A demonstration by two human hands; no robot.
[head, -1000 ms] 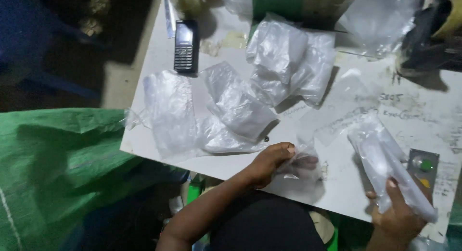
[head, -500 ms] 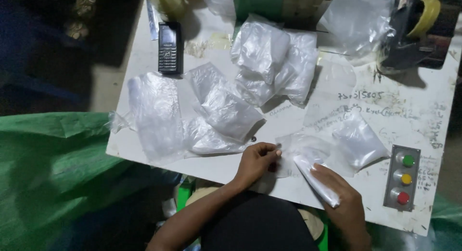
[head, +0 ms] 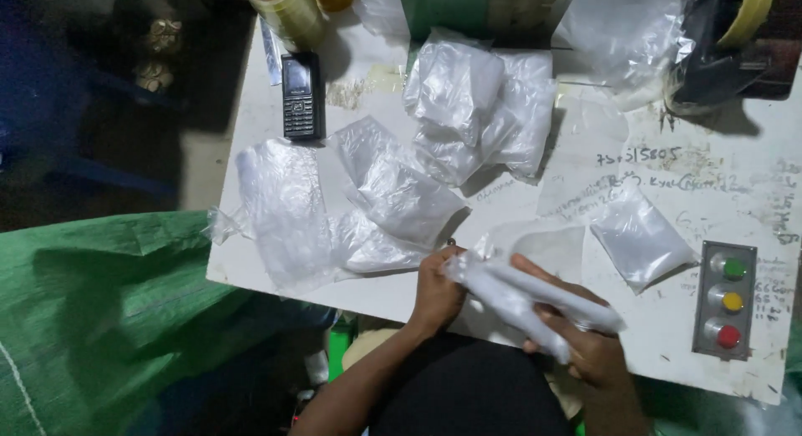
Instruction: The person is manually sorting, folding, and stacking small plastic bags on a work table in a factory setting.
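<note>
Loose plastic bags [head: 393,194] heaped far-left, phone [head: 302,95] beyond, rolled bag [head: 526,298] lying near-right to far-left, grasped by left hand [head: 436,290] and right hand [head: 589,340].

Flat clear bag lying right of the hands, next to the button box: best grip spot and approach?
Take the flat clear bag at its near-right corner, coming in from the table's near edge. That corner points toward the button box and lies free on the white table, so fingers could probably slide under it; the bag's middle lies flat, giving nothing to pinch.

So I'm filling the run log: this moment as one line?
left hand: pinching bag end | right hand: holding clear plastic bag | white table: loose bags, phone
</note>
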